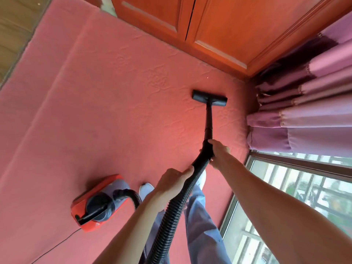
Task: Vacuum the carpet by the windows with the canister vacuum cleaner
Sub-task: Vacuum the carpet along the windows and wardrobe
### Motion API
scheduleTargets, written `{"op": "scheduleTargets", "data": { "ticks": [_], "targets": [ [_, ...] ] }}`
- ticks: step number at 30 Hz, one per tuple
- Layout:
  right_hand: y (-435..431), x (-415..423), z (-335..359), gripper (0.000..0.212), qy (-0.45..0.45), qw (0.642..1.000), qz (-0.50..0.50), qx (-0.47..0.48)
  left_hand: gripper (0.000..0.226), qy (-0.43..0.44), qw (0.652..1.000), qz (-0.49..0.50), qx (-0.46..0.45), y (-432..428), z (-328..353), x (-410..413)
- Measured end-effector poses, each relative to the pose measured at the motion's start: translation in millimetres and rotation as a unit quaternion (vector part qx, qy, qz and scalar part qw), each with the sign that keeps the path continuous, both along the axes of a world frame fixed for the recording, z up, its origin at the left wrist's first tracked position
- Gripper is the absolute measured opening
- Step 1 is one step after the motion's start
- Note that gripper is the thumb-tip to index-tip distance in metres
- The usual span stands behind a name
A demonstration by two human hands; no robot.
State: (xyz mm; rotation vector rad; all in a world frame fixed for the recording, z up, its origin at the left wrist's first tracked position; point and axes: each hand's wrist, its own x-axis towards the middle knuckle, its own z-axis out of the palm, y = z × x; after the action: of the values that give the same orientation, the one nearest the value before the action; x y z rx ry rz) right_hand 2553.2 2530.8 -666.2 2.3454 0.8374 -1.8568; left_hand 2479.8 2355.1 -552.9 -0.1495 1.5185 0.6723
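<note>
Where flat black nozzle (209, 98) rests, pink carpet (114, 103) looks embossed.

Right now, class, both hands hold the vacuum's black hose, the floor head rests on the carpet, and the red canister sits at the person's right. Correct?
One error: the head view shows the red canister at the person's left, away from the window. The rest holds.

floor: embossed pink carpet (95, 111), wood boards (13, 25) past its far-left edge | cabinet doors (209, 25): orange wood, ahead | curtain (304, 111): purple, bunched at right | window (314, 183): below curtain, daylight, seemingly metal bars outside
</note>
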Motion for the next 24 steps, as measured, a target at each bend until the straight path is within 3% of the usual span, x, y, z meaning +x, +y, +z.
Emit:
{"op": "scheduleTargets", "data": {
  "ticks": [2,6,16,24],
  "targets": [
    [-0.2,-1.9,-8.0,0.015,0.01,1.0,-0.005,0.009,0.065,-0.016,1.0,-0.003,0.005,0.7,-14.4,0.4],
    [2.6,4.5,-10.9,0.025,0.047,0.998,-0.017,0.029,0.062,-0.051,0.998,0.012,0.024,4.8,-20.5,3.4],
    [8.7,35.0,22.3,0.025,0.154,0.984,-0.079,-0.045,0.058,-0.128,0.98,-0.052,0.144,10.4,9.8,-28.2],
    [45.0,-23.7,-1.3,0.028,0.127,0.991,0.015,0.039,0.054,-0.039,0.99,0.005,0.135,32.4,0.2,-36.4]
  ]
}}
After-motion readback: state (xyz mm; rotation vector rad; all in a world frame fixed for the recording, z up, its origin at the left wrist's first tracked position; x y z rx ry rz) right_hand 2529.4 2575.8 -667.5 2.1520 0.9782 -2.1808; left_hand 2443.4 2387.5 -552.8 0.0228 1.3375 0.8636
